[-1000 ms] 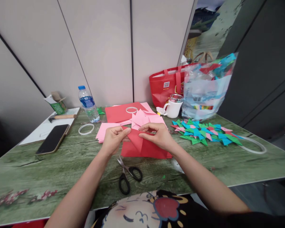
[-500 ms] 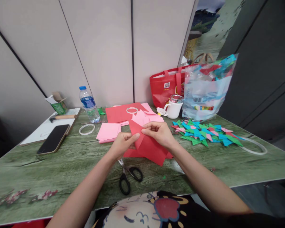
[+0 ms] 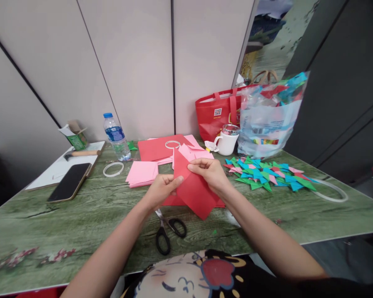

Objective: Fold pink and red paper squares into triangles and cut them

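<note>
Head view: red paper sheet [image 3: 195, 189] between both hands; I log its corner swung up to eleven o'clock this past second. Left hand [image 3: 162, 189] pinches it at nine, right hand [image 3: 211, 173] at one; judged mid-fold

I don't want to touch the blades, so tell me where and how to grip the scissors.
Probably by the black handles, coming from the near side of the table. The scissors lie with both handles toward that side and the blades pointing away; the handles are looped and spread apart, so a thumb and finger could likely go through.
</note>
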### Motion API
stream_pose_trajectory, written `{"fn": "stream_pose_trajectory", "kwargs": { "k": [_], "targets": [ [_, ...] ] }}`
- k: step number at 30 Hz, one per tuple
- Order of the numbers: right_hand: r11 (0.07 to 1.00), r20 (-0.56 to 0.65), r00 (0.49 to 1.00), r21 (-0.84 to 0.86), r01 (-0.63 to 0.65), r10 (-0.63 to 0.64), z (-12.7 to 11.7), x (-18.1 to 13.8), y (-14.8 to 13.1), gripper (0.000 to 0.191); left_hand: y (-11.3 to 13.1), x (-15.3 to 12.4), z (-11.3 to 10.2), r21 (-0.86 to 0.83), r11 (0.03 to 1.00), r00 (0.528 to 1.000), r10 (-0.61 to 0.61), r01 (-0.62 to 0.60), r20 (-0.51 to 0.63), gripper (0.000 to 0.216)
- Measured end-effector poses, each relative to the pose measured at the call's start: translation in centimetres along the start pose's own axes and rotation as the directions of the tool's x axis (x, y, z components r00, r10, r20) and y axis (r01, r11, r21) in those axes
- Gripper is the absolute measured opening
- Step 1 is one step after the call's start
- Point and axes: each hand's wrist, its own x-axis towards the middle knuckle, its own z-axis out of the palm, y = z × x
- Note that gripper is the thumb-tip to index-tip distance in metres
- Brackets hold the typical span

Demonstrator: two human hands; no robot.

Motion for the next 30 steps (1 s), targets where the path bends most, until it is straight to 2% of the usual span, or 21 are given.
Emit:
{"fn": "stream_pose_trajectory", "kwargs": {
  "k": [3, 10, 15, 18, 22, 26, 30],
  "targets": [
    [0.996, -0.032, 0.999, 0.077, -0.036, 0.039, -0.1, 0.2, 0.2, 0.022, -0.3, 0.0, 0.0, -0.055, 0.998, 0.999, -0.021, 0.024, 0.042, 0.035],
    [0.978, -0.036, 0.992, 0.173, -0.116, 0.123, 0.4, 0.0, 0.2, 0.027, -0.5, 0.1, 0.2, -0.100, 0.995, 1.000, 0.004, -0.005, -0.005, 0.032],
    [0.978, -0.009, 0.991, 0.158, -0.132, 0.135, 0.5, 0.1, 0.4, 0.031, -0.4, 0.2, 0.4, -0.163, 0.982, 0.991, 0.074, -0.091, -0.110, 0.033],
    [0.989, 0.066, 0.990, 0.071, -0.126, 0.121, 0.5, -0.1, 0.2, 0.034, -0.2, 0.2, -0.3, -0.068, 0.994, 0.991, 0.074, -0.082, -0.108, 0.033],
    [0.990, 0.210, 0.971, 0.057, -0.132, 0.117, 0.7, -0.6, 0.0, 0.049, 0.4, -0.1, -1.2, 0.134, 0.991, 1.000, 0.029, -0.029, 0.000, 0.038],
    [0.999, 0.207, 0.977, -0.007, -0.040, 0.041, 0.9, -0.9, 0.1, 0.071, 0.7, -0.3, -1.4, 0.328, 0.943, 0.992, 0.017, -0.058, 0.129, 0.044],
    [0.996, 0.270, 0.961, -0.080, -0.039, 0.060, 0.7, -0.9, 0.4, 0.078, 0.8, -0.3, -1.2, 0.424, 0.900, 0.977, 0.012, -0.103, 0.212, 0.047]
  ]
}}
